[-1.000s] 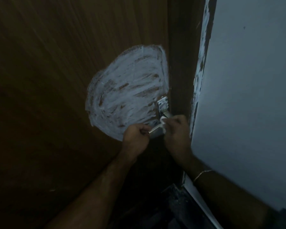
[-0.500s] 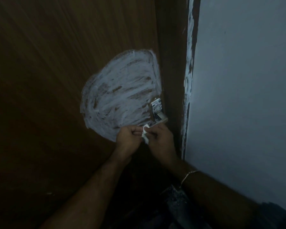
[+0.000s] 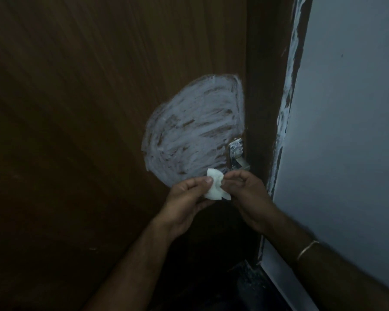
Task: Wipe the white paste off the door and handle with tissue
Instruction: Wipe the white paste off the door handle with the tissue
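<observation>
Both hands have come off the handle (image 3: 237, 157) since a second ago and now meet just below it, at the centre of the frame. The left hand (image 3: 184, 203) and right hand (image 3: 248, 194) each pinch an edge of the tissue (image 3: 215, 188), held between them, clear of the door (image 3: 76, 131). The handle now stands bare. The paste (image 3: 193, 133) looks unchanged, a broad streaked patch left of the handle. The door is dark brown wood, filling the left of the frame; a pale wall (image 3: 350, 131) fills the right, with white smears along the frame edge (image 3: 288, 90). A bangle (image 3: 307, 249) circles the right wrist. The room is dim.
</observation>
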Available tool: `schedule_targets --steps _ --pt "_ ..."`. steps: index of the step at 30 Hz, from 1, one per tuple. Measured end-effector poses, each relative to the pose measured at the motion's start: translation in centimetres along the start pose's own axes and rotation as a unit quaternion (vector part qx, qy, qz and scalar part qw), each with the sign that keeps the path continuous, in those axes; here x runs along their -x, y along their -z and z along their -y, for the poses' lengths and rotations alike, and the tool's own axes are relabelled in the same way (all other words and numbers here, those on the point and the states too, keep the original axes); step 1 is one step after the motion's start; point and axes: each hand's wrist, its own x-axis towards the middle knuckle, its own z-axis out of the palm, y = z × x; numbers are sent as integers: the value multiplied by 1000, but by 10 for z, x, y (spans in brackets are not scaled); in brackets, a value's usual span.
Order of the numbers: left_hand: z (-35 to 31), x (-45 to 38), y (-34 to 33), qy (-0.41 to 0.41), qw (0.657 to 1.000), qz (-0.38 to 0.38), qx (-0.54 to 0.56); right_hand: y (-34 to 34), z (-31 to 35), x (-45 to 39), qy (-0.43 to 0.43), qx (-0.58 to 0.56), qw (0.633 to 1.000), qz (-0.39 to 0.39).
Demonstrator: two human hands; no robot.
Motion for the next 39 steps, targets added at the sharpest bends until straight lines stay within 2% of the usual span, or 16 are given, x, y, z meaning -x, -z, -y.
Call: schedule_targets --steps 3,5,7,9,10,14,17,19,22,25,29,33,34,36,39 --pt "-1 1 -1 -18 998 -52 5 2 2 -1 98 151 983 -23" --pt "-4 0 -1 -11 997 -78 13 7 4 1 225 267 937 -3" --pt "-9 1 1 -9 996 -87 4 13 7 2 319 355 877 63" --pt "-12 2 1 -14 996 -83 1 17 9 0 351 408 838 91" --pt "-13 3 0 -16 997 -70 6 18 10 -2 358 426 827 81" --pt "-12 8 -2 -15 999 -17 38 19 13 -3 345 448 824 26" --pt "-14 11 -4 -17 999 -8 40 14 10 3 378 460 803 10" --pt "-15 13 -7 -20 999 7 33 6 11 7 350 439 827 18" --pt "-19 15 -9 -18 999 31 38 -1 16 9 247 381 890 36" --pt "-22 16 -6 -5 998 40 44 -1 18 9 210 369 904 58" --pt "-22 19 -3 -2 999 43 22 0 18 6 181 352 918 30" --pt "-24 22 -3 -12 999 34 -23 -1 23 6 53 188 979 57" --pt "-25 22 -3 -13 999 34 -25 -1 24 8 33 164 983 77" --pt "-29 22 -1 -5 999 30 -26 0 26 9 31 202 972 116" --pt "-32 22 2 7 999 31 -31 -2 27 10 62 267 957 98"
